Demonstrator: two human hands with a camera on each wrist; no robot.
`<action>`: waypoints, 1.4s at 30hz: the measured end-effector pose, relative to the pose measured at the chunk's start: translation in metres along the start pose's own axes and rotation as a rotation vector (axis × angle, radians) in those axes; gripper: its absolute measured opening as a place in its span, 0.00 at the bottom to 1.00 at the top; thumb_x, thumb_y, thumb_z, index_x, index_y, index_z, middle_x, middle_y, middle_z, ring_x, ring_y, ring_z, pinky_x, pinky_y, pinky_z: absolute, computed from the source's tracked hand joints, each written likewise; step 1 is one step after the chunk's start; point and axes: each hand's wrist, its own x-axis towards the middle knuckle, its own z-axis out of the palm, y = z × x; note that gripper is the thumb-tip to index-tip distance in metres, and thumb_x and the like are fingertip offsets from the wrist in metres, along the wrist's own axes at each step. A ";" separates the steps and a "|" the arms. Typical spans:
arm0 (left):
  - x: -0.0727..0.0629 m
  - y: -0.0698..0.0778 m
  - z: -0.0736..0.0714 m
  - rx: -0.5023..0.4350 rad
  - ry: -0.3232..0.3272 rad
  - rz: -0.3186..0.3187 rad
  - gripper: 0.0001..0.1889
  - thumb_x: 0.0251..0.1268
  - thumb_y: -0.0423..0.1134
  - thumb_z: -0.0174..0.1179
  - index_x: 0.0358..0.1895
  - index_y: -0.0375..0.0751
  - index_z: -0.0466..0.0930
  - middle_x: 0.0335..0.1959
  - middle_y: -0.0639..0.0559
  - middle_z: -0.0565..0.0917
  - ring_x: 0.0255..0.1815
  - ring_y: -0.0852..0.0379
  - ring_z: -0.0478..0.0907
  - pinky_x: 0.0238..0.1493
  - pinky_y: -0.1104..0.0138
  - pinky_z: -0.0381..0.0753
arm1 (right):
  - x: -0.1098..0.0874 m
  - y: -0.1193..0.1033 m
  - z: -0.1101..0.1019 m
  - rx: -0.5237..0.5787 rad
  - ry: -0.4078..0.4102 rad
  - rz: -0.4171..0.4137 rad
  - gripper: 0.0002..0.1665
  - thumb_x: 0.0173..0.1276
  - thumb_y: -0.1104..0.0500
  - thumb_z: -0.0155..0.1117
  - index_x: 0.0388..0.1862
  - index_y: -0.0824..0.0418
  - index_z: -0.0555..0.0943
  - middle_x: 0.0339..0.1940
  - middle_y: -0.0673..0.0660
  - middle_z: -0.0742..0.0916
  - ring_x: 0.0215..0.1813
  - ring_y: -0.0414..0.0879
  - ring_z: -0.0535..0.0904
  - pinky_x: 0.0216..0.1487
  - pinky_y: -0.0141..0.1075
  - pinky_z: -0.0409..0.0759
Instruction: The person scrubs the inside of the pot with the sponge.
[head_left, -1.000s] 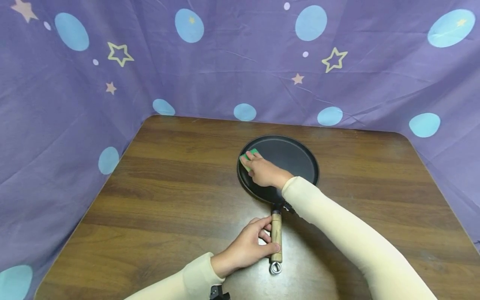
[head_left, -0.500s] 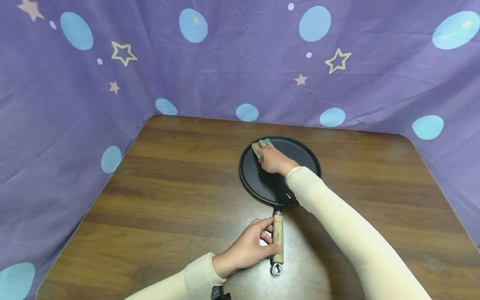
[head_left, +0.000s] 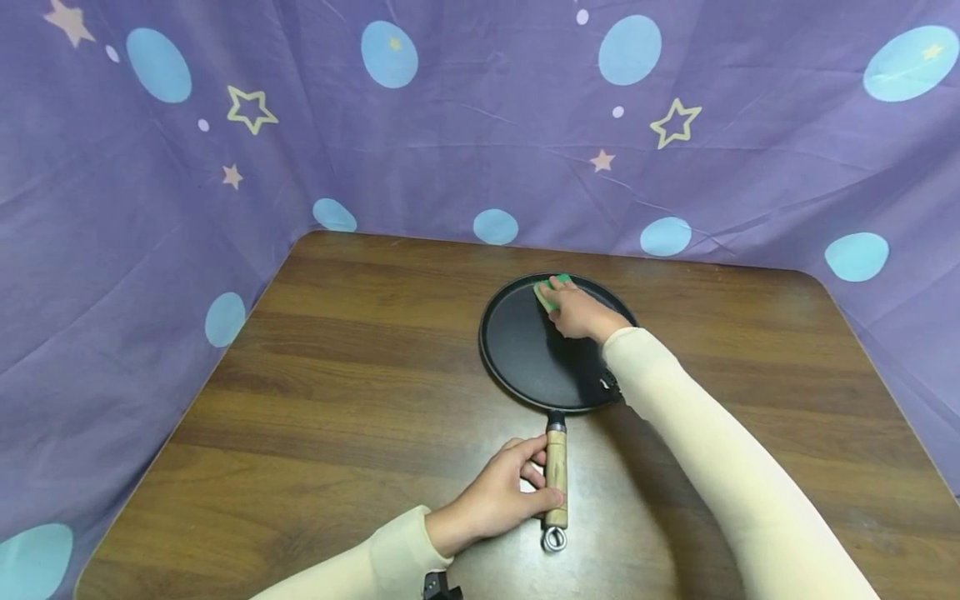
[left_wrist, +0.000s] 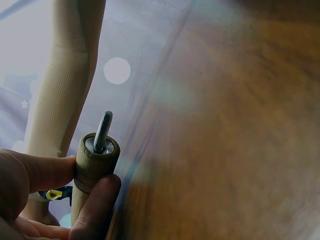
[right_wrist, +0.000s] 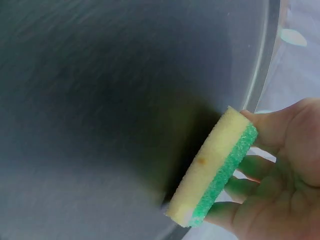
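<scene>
A round black frying pan (head_left: 525,350) with a low rim lies on the table, its wooden handle (head_left: 557,475) pointing toward the person. My left hand (head_left: 498,492) grips that handle from the left; in the left wrist view thumb and fingers close round the wood just below its metal hanging ring (left_wrist: 103,131). At the pan's far edge my right hand (head_left: 581,312) holds a sponge (right_wrist: 210,170), yellow foam on one side and green scouring layer on the other. The yellow side faces the pan's black surface, and the fingers lie against the green side.
The brown wooden table (head_left: 337,375) has rounded far corners. Purple cloth (head_left: 450,125) printed with stars and blue ovals hangs behind it and along its sides. The right sleeve (head_left: 705,433) reaches across the table's right half and casts a shadow.
My right hand has swept the sponge along the pan's rim, from the left side up and then right to the far edge. The left hand keeps its grip on the handle.
</scene>
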 end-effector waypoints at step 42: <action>0.003 -0.001 0.001 0.004 -0.003 -0.006 0.39 0.60 0.30 0.72 0.74 0.23 0.67 0.49 0.48 0.78 0.39 0.67 0.79 0.52 0.70 0.76 | -0.086 0.023 0.039 -0.072 0.227 -0.088 0.36 0.76 0.71 0.58 0.81 0.72 0.62 0.82 0.75 0.60 0.82 0.75 0.54 0.72 0.75 0.61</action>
